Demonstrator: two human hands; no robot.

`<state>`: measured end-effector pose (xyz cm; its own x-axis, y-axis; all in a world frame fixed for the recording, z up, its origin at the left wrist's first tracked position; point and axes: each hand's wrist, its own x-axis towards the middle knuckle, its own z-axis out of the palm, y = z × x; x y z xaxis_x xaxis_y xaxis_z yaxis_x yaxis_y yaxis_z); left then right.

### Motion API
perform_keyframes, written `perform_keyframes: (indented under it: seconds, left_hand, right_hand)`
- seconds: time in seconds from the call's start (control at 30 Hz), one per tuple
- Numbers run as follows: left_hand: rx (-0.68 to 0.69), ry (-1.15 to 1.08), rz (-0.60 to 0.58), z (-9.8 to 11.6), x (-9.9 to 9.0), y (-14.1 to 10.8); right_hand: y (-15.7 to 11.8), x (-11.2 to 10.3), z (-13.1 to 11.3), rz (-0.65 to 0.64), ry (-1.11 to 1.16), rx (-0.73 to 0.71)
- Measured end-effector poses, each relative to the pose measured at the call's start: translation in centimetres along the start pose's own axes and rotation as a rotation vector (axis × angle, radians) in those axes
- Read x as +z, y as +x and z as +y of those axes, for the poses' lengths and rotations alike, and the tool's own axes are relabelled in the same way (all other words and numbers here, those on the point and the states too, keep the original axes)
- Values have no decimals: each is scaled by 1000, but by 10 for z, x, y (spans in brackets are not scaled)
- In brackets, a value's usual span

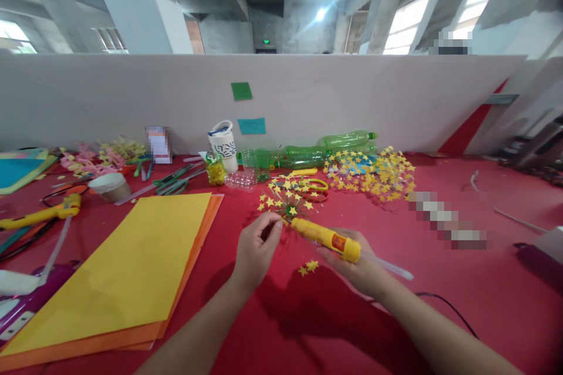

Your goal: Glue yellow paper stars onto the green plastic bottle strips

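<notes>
My right hand (pixel 358 263) is wrapped round a yellow glue gun (pixel 325 238), with a clear glue stick (pixel 391 268) sticking out of its back end. The nozzle points left, close to the fingertips of my left hand (pixel 259 246). Thumb and forefinger of that hand are pinched at a small yellow piece by the nozzle, partly hidden. Just behind the nozzle is a green-centred spray of thin stems with yellow stars (pixel 291 210). A few loose yellow stars (pixel 308 268) lie on the red table (pixel 281 328) between my forearms.
Yellow and orange sheets (pixel 118 269) lie at the left. Behind stand a white cup (pixel 224 149), green bottles (pixel 308 155), green scissors (pixel 176 181) and a bunch of yellow stars (pixel 382 176). A second yellow glue gun (pixel 57 211) and a purple power strip (pixel 26 304) are far left.
</notes>
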<state>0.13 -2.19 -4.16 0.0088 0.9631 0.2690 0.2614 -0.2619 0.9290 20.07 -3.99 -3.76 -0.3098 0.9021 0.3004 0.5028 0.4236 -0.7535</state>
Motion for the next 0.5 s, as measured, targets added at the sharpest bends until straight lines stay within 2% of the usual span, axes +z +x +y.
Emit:
perform_keyframes:
  seconds: [0.07, 0.2, 0.3, 0.4, 0.47, 0.5]
  left_hand:
    - [20, 11, 5, 1, -1, 0]
    - [-37, -119, -37, 5, -1, 0]
    - [-112, -174, -114, 8, 1, 0]
    - [-163, -204, -214, 8, 4, -2]
    - [-177, -229, -272, 7, 7, -4]
    - [-184, -244, -295, 6, 8, -4]
  right_hand:
    - [1, -4, 0, 36, -45, -27]
    - [7, -19, 11, 242, -110, -52]
    - [15, -36, 28, 291, -345, 3]
    - [20, -52, 51, 59, -561, 104]
    - [20, -56, 65, -128, -607, 142]
    - [19, -57, 71, -183, -613, 150]
